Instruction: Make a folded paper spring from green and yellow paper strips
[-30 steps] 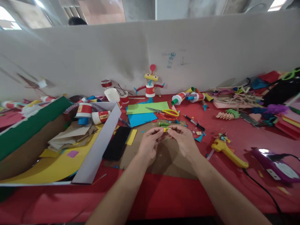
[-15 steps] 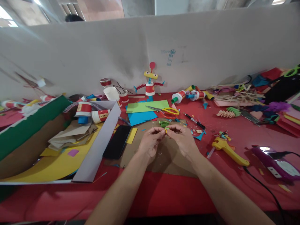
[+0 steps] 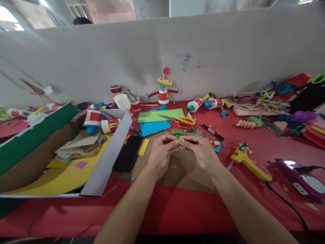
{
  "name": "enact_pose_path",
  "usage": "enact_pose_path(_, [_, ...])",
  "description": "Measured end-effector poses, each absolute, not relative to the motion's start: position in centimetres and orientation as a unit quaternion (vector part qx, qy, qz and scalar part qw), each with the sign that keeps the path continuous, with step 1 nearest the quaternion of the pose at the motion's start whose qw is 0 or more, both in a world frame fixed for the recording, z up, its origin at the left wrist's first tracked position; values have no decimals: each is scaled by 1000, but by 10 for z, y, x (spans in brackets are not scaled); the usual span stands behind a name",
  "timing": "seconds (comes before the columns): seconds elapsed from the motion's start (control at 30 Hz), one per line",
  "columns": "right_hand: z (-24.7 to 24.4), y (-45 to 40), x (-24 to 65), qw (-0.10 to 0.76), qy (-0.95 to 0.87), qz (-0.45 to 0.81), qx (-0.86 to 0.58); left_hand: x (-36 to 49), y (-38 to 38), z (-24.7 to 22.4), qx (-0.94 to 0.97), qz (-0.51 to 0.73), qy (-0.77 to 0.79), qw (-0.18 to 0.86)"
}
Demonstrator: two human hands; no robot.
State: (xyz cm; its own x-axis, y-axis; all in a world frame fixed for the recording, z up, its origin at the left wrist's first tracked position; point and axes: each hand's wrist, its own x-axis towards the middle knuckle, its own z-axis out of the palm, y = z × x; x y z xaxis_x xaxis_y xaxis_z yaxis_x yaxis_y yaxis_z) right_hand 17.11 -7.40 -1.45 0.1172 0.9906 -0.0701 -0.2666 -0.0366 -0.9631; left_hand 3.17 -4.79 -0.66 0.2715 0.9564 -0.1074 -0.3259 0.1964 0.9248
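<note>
Between the fingertips of my left hand [image 3: 162,148] and my right hand [image 3: 199,149] is a small folded piece of green and yellow paper [image 3: 181,140]. Both hands pinch it, close together above a brown cardboard sheet [image 3: 182,176]. Just behind the fingers lies a green accordion-folded paper strip [image 3: 177,133]. Farther back, yellow-handled scissors [image 3: 184,120] rest partly over a light green paper sheet [image 3: 157,116], which overlaps blue paper [image 3: 154,128]. A paper-cup robot figure [image 3: 164,96] with red folded arms stands upright against the wall.
Left of my hands are a black phone [image 3: 127,154] and an open box [image 3: 95,169] holding paper and cup figures. To the right lie a pen [image 3: 212,131], a yellow glue gun [image 3: 250,165] with its cord, and a purple power strip [image 3: 298,178]. More cup figures [image 3: 195,105] lie behind.
My hands keep pinching the small paper piece, and a little more of its green part shows between the fingertips. The whole view has shifted slightly.
</note>
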Motion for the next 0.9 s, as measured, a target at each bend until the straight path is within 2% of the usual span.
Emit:
enact_pose_path(0.27, [-12,-75,170,575,-409,531,-470,34,-48,-9,452,511,366,633])
enact_pose_path(0.6, [-16,-73,170,578,-470,486,-457,32,-44,-11,364,443,346,743])
enact_pose_path(0.73, [-17,-74,169,603,-480,455,-445,29,-44,-12,409,438,340,725])
enact_pose_path(0.9, [-15,-76,168,589,-513,426,-457,27,-44,-13,455,453,335,689])
